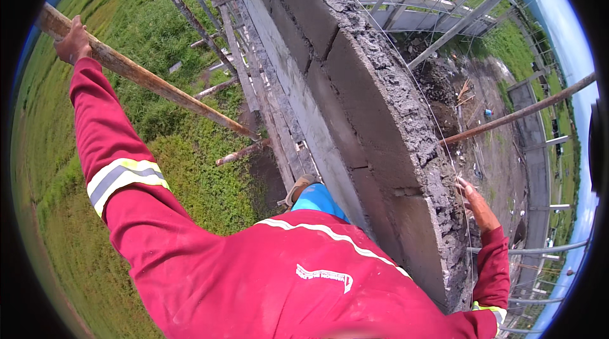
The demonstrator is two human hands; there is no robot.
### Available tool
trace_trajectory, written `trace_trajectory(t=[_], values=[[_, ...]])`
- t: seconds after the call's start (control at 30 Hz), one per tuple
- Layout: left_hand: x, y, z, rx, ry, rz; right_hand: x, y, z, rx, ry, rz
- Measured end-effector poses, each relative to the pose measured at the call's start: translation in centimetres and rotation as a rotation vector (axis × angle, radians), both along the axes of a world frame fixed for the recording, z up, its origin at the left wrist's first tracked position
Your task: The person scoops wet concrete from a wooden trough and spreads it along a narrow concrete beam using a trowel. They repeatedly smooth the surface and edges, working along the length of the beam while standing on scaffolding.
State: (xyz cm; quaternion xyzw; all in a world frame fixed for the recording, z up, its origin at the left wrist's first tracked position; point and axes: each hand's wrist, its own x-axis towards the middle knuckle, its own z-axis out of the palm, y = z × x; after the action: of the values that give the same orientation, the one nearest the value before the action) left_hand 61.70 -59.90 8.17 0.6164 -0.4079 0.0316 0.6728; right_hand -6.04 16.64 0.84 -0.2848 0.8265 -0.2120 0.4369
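Note:
At the upper left my left hand [73,43] is wrapped around a rusty steel scaffold pipe [157,85]. On the other side, my right hand [476,203] rests at the far edge of a concrete block wall [366,86], beside a thin string line [435,117]. The hand's fingers are partly hidden, and no tool shows in it. Rough grey mortar [399,72] covers the wall's top. My foot in a brown shoe [303,187] stands on the narrow scaffold planks [266,101] along the wall.
Grass [200,172] lies far below, left of the planks. More scaffold poles [185,10] rise ahead. Beyond the wall, a rusty pipe [518,113] slants outward over dirt ground [490,148] with scattered debris and a blue bucket [488,113]. Another block wall [533,134] stands farther right.

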Motion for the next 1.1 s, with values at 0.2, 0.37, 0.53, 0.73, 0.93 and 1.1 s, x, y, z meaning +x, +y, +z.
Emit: trace_trajectory(t=[0.2,0.37,0.53,0.73,0.93,1.1], values=[[3.1,-3.7,-0.8,0.044,0.028,0.014,6.0,2.4,17.0,-0.389,0.907,-0.022],[6.5,-7.2,-0.7,0.216,0.008,0.042,15.6,4.8,18.7,-0.814,0.546,0.388],[6.8,-7.1,-1.3,0.093,-0.022,0.066,16.8,1.8,6.3,-0.993,-0.157,0.284],[6.1,-6.7,-0.4,0.143,-0.047,0.021,19.8,-3.2,-6.4,-0.666,-0.74,-0.228],[2.5,-2.9,-0.3,0.048,0.015,0.024,18.6,-4.9,-10.7,-0.397,0.409,0.172],[0.5,-0.4,0.2,0.006,-0.036,0.022,18.9,-6.1,-11.3,-0.517,0.415,-0.108]])
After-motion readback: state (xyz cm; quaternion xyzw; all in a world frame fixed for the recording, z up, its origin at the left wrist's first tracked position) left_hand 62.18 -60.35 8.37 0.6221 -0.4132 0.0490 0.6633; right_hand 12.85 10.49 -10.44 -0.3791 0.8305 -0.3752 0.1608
